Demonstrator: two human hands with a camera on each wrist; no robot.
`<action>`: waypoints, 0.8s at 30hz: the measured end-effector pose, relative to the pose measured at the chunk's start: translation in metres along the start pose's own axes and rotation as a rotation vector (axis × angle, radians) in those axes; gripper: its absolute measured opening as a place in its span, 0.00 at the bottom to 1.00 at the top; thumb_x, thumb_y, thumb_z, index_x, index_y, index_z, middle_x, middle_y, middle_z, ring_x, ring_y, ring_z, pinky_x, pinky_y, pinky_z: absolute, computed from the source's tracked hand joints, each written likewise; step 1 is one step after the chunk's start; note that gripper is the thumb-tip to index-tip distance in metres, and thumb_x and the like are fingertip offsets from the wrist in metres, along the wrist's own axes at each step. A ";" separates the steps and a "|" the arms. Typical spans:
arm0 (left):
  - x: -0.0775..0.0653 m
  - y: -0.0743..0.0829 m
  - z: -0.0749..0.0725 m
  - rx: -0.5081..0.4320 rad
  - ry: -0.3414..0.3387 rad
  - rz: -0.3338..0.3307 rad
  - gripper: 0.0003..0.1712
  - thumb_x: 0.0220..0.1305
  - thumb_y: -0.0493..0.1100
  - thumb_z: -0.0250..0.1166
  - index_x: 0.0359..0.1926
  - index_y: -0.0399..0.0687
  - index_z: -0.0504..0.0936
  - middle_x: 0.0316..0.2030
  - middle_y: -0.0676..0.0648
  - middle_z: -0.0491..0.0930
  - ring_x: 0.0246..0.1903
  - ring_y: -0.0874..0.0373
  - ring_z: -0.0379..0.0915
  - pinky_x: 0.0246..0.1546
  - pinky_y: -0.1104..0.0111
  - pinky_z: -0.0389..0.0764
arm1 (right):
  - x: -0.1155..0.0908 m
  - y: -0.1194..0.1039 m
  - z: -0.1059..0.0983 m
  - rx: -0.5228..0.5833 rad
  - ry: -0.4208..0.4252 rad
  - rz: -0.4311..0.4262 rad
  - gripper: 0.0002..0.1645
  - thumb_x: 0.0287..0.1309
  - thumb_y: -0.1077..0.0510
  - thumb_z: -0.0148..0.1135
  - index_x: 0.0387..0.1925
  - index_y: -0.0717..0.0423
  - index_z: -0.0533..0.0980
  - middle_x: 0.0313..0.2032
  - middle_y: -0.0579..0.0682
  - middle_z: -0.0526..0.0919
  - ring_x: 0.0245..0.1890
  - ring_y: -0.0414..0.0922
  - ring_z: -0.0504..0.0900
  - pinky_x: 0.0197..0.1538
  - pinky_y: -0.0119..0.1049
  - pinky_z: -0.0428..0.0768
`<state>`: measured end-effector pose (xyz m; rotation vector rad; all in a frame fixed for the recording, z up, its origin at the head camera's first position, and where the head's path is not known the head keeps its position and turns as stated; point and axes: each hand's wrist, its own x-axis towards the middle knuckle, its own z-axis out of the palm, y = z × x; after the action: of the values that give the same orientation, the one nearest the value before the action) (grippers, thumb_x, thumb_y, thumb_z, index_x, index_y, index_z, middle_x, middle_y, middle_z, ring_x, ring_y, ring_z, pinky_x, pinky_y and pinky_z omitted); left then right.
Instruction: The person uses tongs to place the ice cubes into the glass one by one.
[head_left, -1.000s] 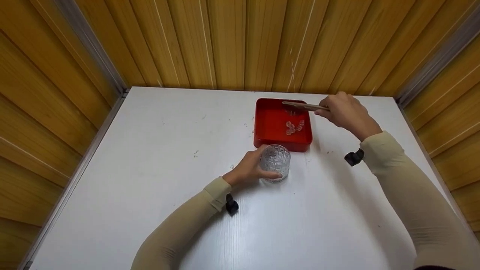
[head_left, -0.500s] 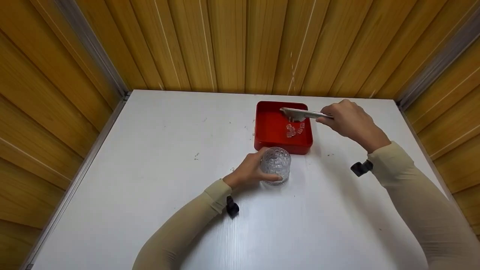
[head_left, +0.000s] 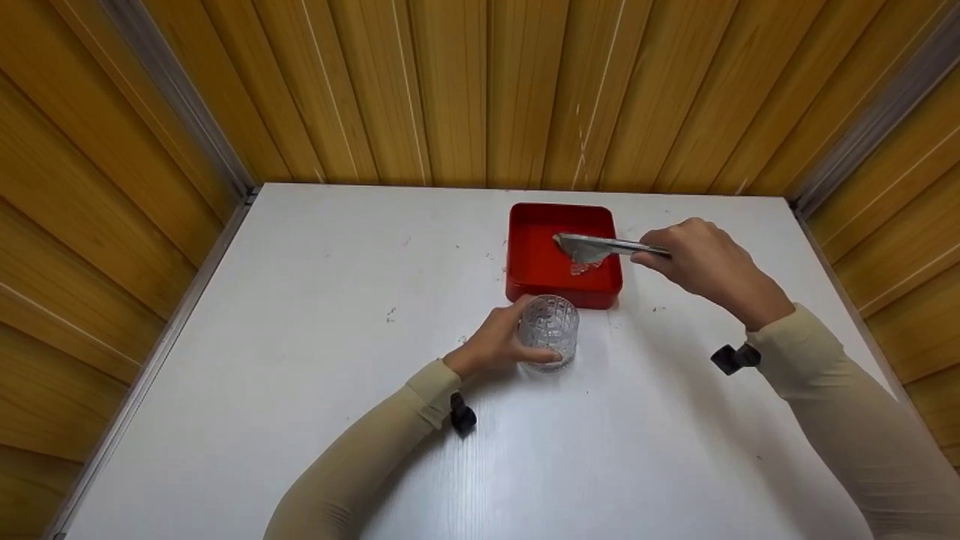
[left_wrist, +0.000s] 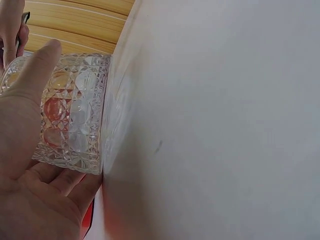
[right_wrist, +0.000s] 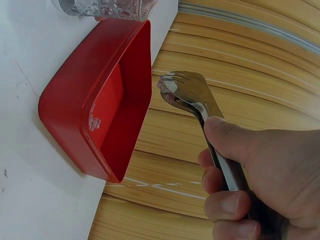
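My left hand (head_left: pixel 491 339) grips a clear cut-glass tumbler (head_left: pixel 553 328) that stands upright on the white table, thumb on the near side; in the left wrist view the glass (left_wrist: pixel 75 110) has the fingers behind it. Metal serving tongs (head_left: pixel 611 246) are held in my right hand (head_left: pixel 705 259), their head over the square red box (head_left: pixel 562 297). A small clear piece (right_wrist: pixel 161 84) shows at the tongs' tip in the right wrist view. Several clear cubes (head_left: pixel 583 268) lie in the box, partly hidden by the tongs.
The white table (head_left: pixel 360 247) is bounded by yellow wood-look panels (head_left: pixel 450 90) at the back and sides. Small dark marks (head_left: pixel 391 313) dot its surface. The box stands just behind the tumbler.
My right hand has come nearer and slightly right, and the tongs have moved from the box's back edge toward its middle. The left hand stays around the tumbler.
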<state>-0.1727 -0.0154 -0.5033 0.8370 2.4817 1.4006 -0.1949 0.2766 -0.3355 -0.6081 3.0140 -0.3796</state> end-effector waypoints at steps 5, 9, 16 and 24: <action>0.000 0.000 0.000 0.002 0.001 0.000 0.48 0.50 0.54 0.83 0.68 0.49 0.70 0.55 0.49 0.82 0.52 0.58 0.77 0.56 0.69 0.78 | -0.006 -0.002 0.002 -0.009 0.020 -0.034 0.08 0.64 0.57 0.71 0.43 0.55 0.87 0.29 0.49 0.86 0.26 0.47 0.76 0.29 0.38 0.77; 0.000 0.000 0.000 0.007 0.006 0.008 0.48 0.49 0.54 0.83 0.68 0.49 0.71 0.56 0.49 0.82 0.52 0.58 0.77 0.57 0.68 0.78 | -0.010 -0.006 0.005 -0.017 0.036 -0.082 0.08 0.63 0.57 0.72 0.42 0.55 0.87 0.28 0.47 0.86 0.26 0.45 0.75 0.29 0.37 0.77; 0.000 -0.001 0.001 0.007 0.007 0.010 0.48 0.50 0.56 0.83 0.69 0.52 0.71 0.57 0.51 0.82 0.53 0.60 0.77 0.59 0.68 0.76 | -0.020 -0.015 0.008 -0.023 0.046 -0.138 0.07 0.62 0.57 0.74 0.40 0.53 0.87 0.27 0.45 0.85 0.25 0.43 0.74 0.27 0.35 0.75; 0.000 -0.002 0.001 0.019 0.006 0.021 0.48 0.50 0.56 0.83 0.68 0.51 0.71 0.57 0.50 0.82 0.54 0.59 0.77 0.60 0.67 0.76 | -0.031 -0.026 0.014 0.002 0.027 -0.186 0.10 0.62 0.56 0.73 0.44 0.53 0.88 0.31 0.46 0.88 0.24 0.42 0.75 0.27 0.35 0.76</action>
<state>-0.1732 -0.0156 -0.5056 0.8665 2.5015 1.3904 -0.1552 0.2620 -0.3428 -0.8933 2.9903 -0.4012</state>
